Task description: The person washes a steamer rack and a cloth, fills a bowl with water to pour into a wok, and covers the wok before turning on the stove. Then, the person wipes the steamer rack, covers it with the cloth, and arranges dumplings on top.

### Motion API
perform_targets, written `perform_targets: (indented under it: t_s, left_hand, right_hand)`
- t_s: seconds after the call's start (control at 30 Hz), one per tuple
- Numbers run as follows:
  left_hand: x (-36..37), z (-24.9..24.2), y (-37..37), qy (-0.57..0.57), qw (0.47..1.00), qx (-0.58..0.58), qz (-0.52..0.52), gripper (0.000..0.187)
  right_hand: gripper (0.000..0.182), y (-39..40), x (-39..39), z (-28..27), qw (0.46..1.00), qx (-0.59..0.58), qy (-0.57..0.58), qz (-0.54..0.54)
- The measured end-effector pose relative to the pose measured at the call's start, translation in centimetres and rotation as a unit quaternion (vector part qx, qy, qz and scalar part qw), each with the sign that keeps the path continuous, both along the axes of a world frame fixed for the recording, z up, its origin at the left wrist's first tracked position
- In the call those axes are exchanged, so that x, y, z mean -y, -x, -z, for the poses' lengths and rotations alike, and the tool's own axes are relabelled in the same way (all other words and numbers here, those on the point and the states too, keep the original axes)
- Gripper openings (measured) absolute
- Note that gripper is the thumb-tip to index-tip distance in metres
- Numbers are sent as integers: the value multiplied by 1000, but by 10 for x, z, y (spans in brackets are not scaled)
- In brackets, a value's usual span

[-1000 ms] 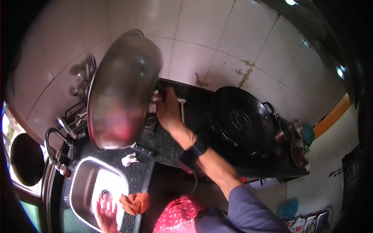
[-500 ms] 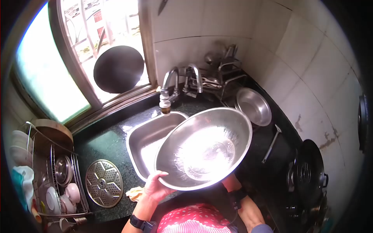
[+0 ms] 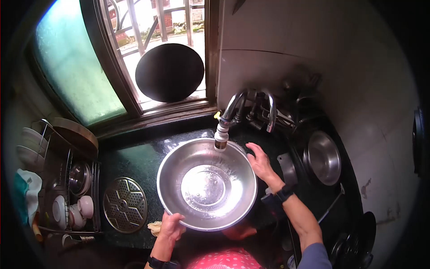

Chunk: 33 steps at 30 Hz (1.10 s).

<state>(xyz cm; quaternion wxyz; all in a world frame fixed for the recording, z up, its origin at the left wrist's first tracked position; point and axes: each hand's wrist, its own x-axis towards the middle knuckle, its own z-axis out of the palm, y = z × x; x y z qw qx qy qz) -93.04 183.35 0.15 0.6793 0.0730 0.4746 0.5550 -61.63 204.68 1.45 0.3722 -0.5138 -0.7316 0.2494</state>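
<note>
A wide stainless steel basin (image 3: 178, 172) sits over the sink, with wet marks gleaming on its inside. My left hand (image 3: 171, 227) grips the near left rim, thumb over the edge. By the far right rim is my right hand (image 3: 261, 165), fingers stretched out towards the tap and right at the edge. The tap's white nozzle (image 3: 221, 133) overlaps the basin's far side, and the basin hides the sink beneath it. A crumpled cloth (image 3: 154, 228) lies just left of my left hand.
A perforated metal disc (image 3: 125, 205) lies on the dark counter at the left, beside a dish rack (image 3: 95, 197) with bowls and cups. Another metal bowl (image 3: 324, 158) stands at the right. A dark round pan or lid (image 3: 169, 72) leans at the window.
The basin has come down from a tilted position at the right to a flatter one under the tap. My right hand has moved from beneath it to its far right rim.
</note>
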Motion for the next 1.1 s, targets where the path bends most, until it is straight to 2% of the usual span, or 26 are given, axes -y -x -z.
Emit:
perform_targets:
  t_s: [0.03, 0.1, 0.13, 0.2, 0.27, 0.3, 0.33, 0.4, 0.47, 0.5, 0.53, 0.57, 0.6, 0.67, 0.7, 0.77, 0.87, 0.9, 0.93, 0.97, 1.0, 1.1]
  left_hand:
    - [-2, 5, -5, -28, 999, 2, -31, 67]
    - [-2, 6, -11, -10, 999, -5, -51, 69]
    - [-3, 7, -14, 1, 998, -12, -65, 70]
    - [-2, 12, -19, -8, 995, -23, -100, 65]
    - [3, 21, -18, 2, 995, -19, -101, 64]
    - [4, 24, -18, 9, 994, -19, -108, 64]
    - [6, 26, -19, 11, 993, -12, -114, 67]
    - [7, 28, -21, 15, 992, -4, -122, 69]
    - [7, 30, -23, 10, 992, -8, -122, 69]
    - [7, 31, -24, 13, 993, -7, -121, 69]
    - [6, 33, -24, 17, 992, -10, -122, 68]
    - [5, 34, -25, 22, 992, -13, -123, 68]
    - [5, 35, -26, 24, 992, -13, -120, 68]
    - [4, 35, -24, 17, 993, -8, -116, 67]
    - [5, 41, -22, 12, 994, -10, -113, 67]
    - [5, 40, -20, 9, 995, -6, -102, 66]
    - [6, 48, -17, 27, 995, -12, -100, 64]
    - [6, 53, -16, 29, 994, -10, -104, 62]
    - [9, 69, -9, 29, 995, -30, -89, 43]
    - [8, 79, 0, 41, 997, -31, -55, 38]
    - [10, 118, 27, 115, 993, 5, -12, 37]
    - [-5, 91, 25, 73, 994, -41, 67, 43]
  right_hand:
    - [40, 12, -23, 1, 996, 63, -35, -51]
    - [48, 33, -69, 5, 978, 137, -90, -126]
    - [49, 42, -92, 17, 975, 130, -105, -147]
    - [51, 56, -131, 31, 968, 157, -38, -190]
    - [54, 70, -133, 0, 971, 122, 1, -207]
    - [60, 73, -143, 5, 960, 135, -70, -233]
    - [69, 77, -146, 7, 980, -2, 60, -189]
    - [79, 82, -163, 15, 974, -25, 125, -186]
    - [75, 76, -162, 19, 966, -26, 122, -225]
    - [71, 73, -155, 21, 961, 95, 12, -261]
    - [68, 71, -150, 22, 928, 214, -98, -288]
    - [57, 71, -146, 22, 955, 125, 11, -268]
    - [57, 67, -145, 23, 956, 124, 14, -266]
    - [59, 59, -141, 25, 951, 45, 58, -299]
    - [64, 49, -131, 28, 956, 52, 71, -280]
    - [55, 26, -100, 40, 974, 60, 30, -215]
    - [47, -9, -19, 24, 988, 51, 39, -141]
    - [45, -19, 10, 8, 988, 34, 84, -125]
    - [44, -28, 42, -6, 987, 13, 129, -97]
    - [42, -38, 73, -3, 993, 15, 102, -66]
    - [40, -46, 106, 2, 997, 23, 72, -34]
    - [34, -63, 206, 1, 992, 39, 75, 94]
